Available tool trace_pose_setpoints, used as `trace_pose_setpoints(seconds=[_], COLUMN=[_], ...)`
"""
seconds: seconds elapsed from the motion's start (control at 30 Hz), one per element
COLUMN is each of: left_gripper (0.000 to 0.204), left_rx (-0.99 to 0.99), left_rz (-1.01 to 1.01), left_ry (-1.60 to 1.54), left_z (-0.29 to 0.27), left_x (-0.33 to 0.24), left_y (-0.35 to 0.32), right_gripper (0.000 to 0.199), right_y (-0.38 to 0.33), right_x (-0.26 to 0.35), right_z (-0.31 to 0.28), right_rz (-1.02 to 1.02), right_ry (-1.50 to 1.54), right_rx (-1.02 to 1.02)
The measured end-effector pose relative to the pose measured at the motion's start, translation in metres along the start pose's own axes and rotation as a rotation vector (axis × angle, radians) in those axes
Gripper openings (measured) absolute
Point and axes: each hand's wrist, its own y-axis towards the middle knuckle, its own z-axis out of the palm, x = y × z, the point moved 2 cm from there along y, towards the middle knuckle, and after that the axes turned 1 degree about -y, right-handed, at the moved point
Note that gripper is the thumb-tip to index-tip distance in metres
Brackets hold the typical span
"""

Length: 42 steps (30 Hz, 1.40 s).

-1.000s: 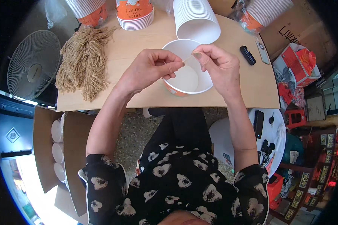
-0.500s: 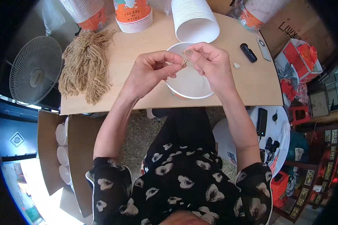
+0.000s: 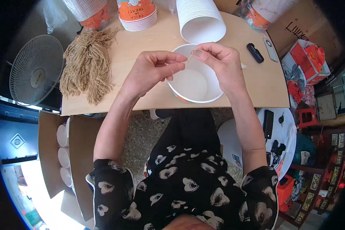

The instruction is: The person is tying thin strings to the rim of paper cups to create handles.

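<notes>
Both hands are raised over a white paper bucket (image 3: 193, 86) near the table's front edge. My left hand (image 3: 154, 69) pinches one end of a short tan string (image 3: 188, 59) between thumb and fingers. The string's other end is pinched by my right hand (image 3: 220, 63), a short span showing between the fingertips. Through the open mouth of the bucket its white inside shows. A big bundle of tan strings (image 3: 86, 69) lies to the left of my left hand, hanging a little toward the table edge.
A nested stack of white buckets (image 3: 203, 28) lies behind, with orange printed bucket stacks (image 3: 138, 17) beside it. A black stapler-like object (image 3: 255, 53) rests at the right. Left of my legs stands an open carton (image 3: 82, 153); a fan (image 3: 36, 71) is farther left.
My hands have drawn slightly apart, the right one shifting right, so more string shows between them. The bucket appears slightly farther right in view.
</notes>
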Motion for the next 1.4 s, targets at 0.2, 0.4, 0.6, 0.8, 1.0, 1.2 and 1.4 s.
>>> trace_pose_setpoints(seconds=[0.2,0.4,0.6,0.8,1.0,1.2,1.4], left_gripper=[0.020,0.018,0.015,0.024,0.024,0.016,0.015], left_rx=[0.050,0.032,-0.054,-0.209,-0.298,-0.352,-0.247], left_rz=[0.003,0.094,0.240,0.370,0.358,0.338,0.212], left_ry=[0.046,-0.039,0.020,-0.068,-0.010,-0.029,0.044], left_z=[-0.001,0.001,0.010,0.020,0.025,0.024,0.014], left_x=[0.001,0.009,0.010,0.006,0.010,0.015,0.008], left_y=[0.004,0.003,0.006,0.005,0.002,0.000,0.001], right_gripper=[0.016,0.015,0.015,0.011,0.015,0.014,0.019], right_y=[-0.001,0.000,0.002,0.002,0.000,0.000,0.002], right_x=[0.003,0.001,-0.002,-0.006,-0.005,-0.005,0.001], right_z=[0.001,0.007,0.013,0.014,0.018,0.017,0.013], right_rz=[-0.064,-0.013,0.019,0.035,0.023,0.060,0.035], right_ry=[-0.010,0.039,0.109,0.128,0.104,0.085,0.092], right_rx=[-0.021,-0.020,-0.011,0.003,-0.023,-0.036,-0.040])
